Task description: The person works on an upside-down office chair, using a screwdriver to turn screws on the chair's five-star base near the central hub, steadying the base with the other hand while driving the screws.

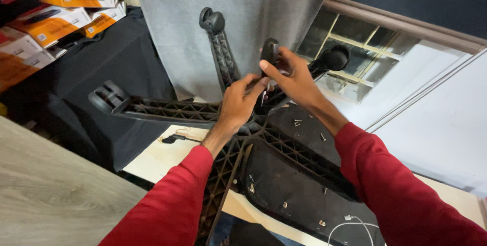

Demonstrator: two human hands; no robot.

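Hands work at the middle of a black plastic star-shaped chair base (pixel 167 109).

Left hand (pixel 238 105), in a red sleeve, has its fingers curled on the hub. Right hand (pixel 293 79) pinches a small black caster wheel (pixel 270 50) just above. Both sit over the upturned black seat bottom (pixel 289 185), on a pale table (pixel 157 160).

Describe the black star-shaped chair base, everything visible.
The chair base is black ribbed plastic, lying with its underside up over a dark seat. Arms spread out from a centre hub; casters sit on two far tips, and the left tip shows an empty socket. The left hand and right hand meet at the hub.
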